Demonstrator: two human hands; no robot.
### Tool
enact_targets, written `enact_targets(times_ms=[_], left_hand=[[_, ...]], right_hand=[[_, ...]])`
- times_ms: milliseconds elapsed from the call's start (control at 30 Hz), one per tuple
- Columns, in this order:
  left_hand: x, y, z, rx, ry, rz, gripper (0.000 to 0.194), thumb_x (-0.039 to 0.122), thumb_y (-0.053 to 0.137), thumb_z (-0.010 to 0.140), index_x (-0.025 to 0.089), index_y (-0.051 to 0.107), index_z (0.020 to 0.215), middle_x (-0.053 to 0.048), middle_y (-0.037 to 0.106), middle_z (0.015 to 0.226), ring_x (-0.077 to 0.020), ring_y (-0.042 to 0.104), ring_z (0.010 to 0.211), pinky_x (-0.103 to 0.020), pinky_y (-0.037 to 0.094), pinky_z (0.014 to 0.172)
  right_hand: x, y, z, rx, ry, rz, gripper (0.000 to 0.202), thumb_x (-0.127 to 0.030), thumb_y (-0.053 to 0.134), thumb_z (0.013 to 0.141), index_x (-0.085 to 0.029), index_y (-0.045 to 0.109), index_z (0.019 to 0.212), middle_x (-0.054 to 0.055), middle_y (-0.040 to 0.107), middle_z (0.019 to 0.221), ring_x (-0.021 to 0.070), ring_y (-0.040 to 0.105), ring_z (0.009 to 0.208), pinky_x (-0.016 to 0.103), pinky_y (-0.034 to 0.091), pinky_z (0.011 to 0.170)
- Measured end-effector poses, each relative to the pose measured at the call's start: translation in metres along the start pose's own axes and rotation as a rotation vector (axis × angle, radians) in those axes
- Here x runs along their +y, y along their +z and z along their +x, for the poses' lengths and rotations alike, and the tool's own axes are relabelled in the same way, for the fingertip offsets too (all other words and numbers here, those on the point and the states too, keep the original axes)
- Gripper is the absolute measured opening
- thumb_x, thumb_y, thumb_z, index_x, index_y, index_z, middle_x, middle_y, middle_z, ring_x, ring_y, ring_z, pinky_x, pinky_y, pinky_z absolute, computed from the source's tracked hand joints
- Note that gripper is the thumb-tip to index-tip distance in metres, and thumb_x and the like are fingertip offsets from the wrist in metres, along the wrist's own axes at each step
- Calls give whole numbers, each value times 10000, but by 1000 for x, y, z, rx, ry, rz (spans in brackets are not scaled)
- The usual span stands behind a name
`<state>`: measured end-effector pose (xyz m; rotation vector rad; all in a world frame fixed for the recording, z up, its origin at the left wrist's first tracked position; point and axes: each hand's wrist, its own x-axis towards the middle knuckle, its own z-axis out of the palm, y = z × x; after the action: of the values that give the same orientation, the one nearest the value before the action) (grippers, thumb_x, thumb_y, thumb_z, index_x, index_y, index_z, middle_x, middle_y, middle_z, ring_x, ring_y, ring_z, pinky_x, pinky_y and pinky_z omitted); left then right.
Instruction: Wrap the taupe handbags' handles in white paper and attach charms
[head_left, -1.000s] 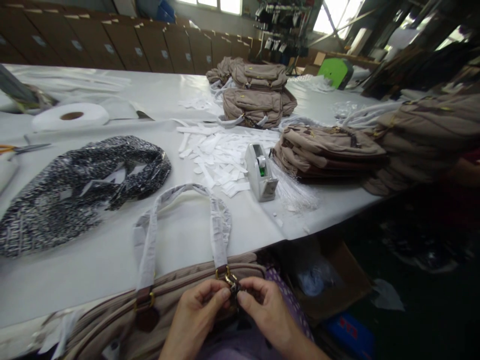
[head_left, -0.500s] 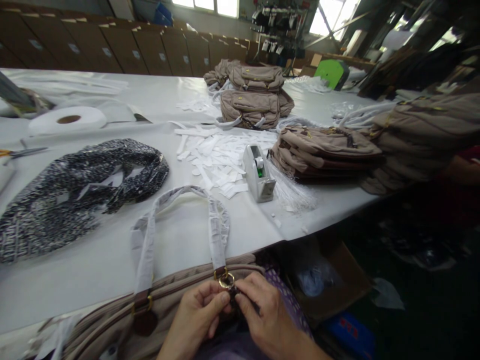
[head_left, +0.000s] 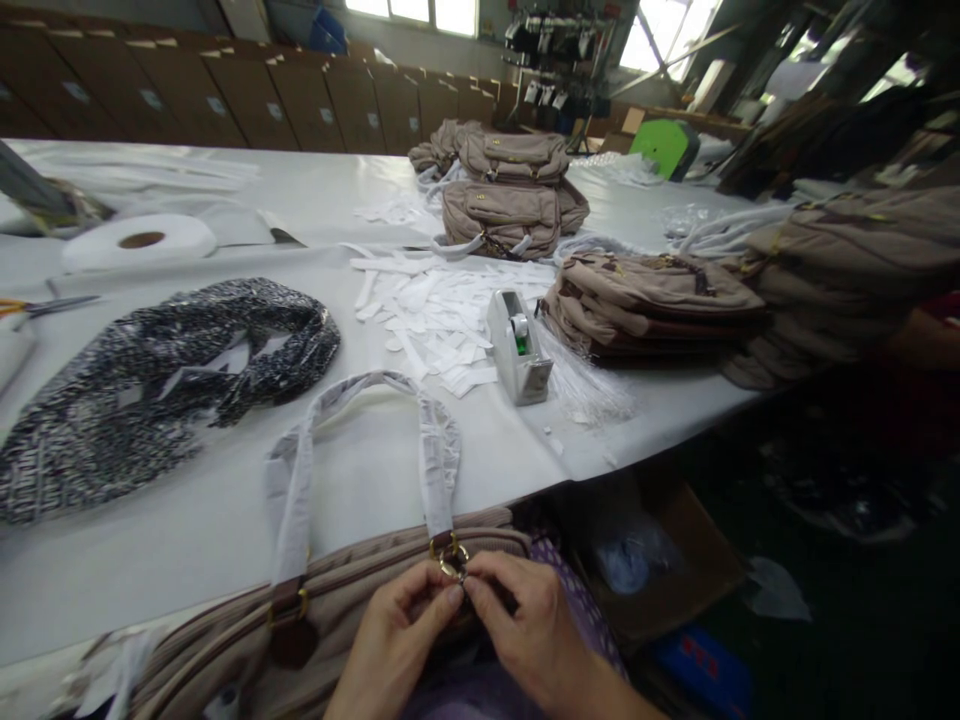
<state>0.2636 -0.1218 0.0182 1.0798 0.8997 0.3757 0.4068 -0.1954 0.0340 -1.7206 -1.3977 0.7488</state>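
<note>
Both hands have crept slightly up since the earlier frame: the left hand [head_left: 401, 640] and right hand [head_left: 525, 630] pinch the gold ring [head_left: 453, 560] between their fingertips. That ring sits at the paper-wrapped handle [head_left: 439, 450] base on the taupe bag [head_left: 300, 620] at the table [head_left: 360, 480] edge; the fiddling there looks unfinished.

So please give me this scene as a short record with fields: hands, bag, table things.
left hand: left hand pinches the gold metal ring
right hand: right hand pinches the same ring
bag: beige fabric handbag, handle wrapped in white paper
table things: grey tape dispenser, white paper strips, black-and-white patterned fabric, stacked beige bags
</note>
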Motion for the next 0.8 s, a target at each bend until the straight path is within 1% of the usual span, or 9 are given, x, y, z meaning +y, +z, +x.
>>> enact_targets(times_ms=[133,233,300,400,467,533,600,700,800], left_hand=[[-3,1,2,19,60,45,213,369,633,774,157,641,762,-9,639,753,-155,575,740,-220,475,704],[-6,3,-1,60,93,121,215,385,598,797,173,629,814,-19,661,809,-177,606,805,-238,487,757],[-8,4,-7,187,104,221,229,410,572,809,188,607,859,-23,660,842,-185,618,822,-234,492,742],[-7,6,-14,416,178,414,257,404,569,812,215,591,986,-10,622,850,-152,594,691,-212,475,622],[-5,5,-14,375,292,510,236,355,573,819,231,615,1015,-11,587,853,-139,571,668,-212,464,613],[-2,3,-11,220,381,541,160,309,556,835,232,660,930,-14,552,815,-140,565,693,-209,461,625],[0,1,-7,127,388,518,152,293,536,848,223,668,817,-9,526,759,-138,553,688,-201,450,607],[3,-2,-3,143,330,407,160,308,538,852,217,642,772,0,540,751,-133,543,696,-198,438,634],[4,-5,-3,141,270,267,166,334,556,842,212,625,754,6,552,769,-136,544,743,-197,430,685]], right_hand=[[6,8,-1,44,-131,-134,183,-180,424,913,-204,600,867,32,676,777,156,637,716,245,462,688],[10,13,-4,68,-96,-144,175,-194,374,926,-201,535,858,28,641,750,155,617,683,246,433,636],[9,13,-7,55,-6,-106,154,-216,350,940,-209,492,880,12,614,746,144,602,663,237,411,603],[6,11,-7,12,36,-58,156,-234,313,954,-220,454,890,-15,573,709,128,569,607,232,377,562],[4,11,-7,-4,1,-33,170,-231,293,955,-221,447,883,-17,558,701,128,560,607,234,370,565],[2,12,-6,3,-12,-13,186,-236,281,953,-216,452,882,-10,558,714,133,563,628,237,377,584],[1,11,-4,18,36,15,205,-257,283,954,-211,466,873,-7,555,713,132,557,622,237,385,587],[-2,6,-3,-13,162,122,161,-298,389,929,-200,514,904,-13,571,703,126,560,612,219,409,581],[-3,0,-3,-55,200,196,157,-280,547,851,-198,598,975,9,644,803,145,608,735,219,449,673]])
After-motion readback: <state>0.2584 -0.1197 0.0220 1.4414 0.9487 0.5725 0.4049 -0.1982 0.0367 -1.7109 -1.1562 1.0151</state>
